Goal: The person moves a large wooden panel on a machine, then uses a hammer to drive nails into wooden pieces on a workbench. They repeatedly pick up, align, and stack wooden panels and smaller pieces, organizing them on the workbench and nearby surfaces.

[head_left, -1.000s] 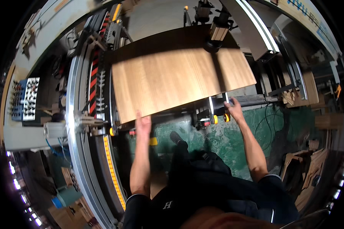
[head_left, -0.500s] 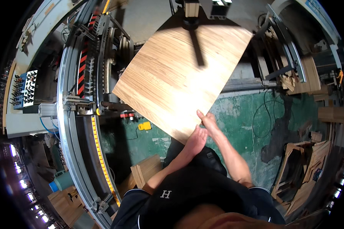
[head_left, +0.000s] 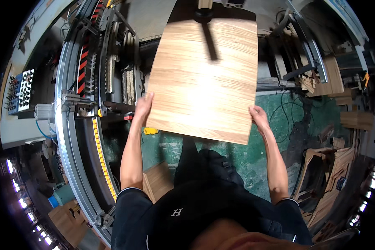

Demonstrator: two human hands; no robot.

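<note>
I hold a large light wood panel [head_left: 204,79] with visible grain out in front of me, its long side running away from me. My left hand [head_left: 144,104] grips its near left edge. My right hand [head_left: 257,116] grips its near right edge. The panel hangs above the machine bed and the green floor [head_left: 279,137]. A dark shadow of an overhead part crosses its far end.
A long woodworking machine [head_left: 91,83] with a grey rail, red-black striped guard and yellow scale runs along the left. A control panel [head_left: 21,89] sits far left. Stacked wood pieces [head_left: 333,75] and frames [head_left: 325,175] lie at the right.
The panel has been turned from crosswise on the machine to lengthwise in front of me. My hands have shifted from its near long edge to its left and right sides.
</note>
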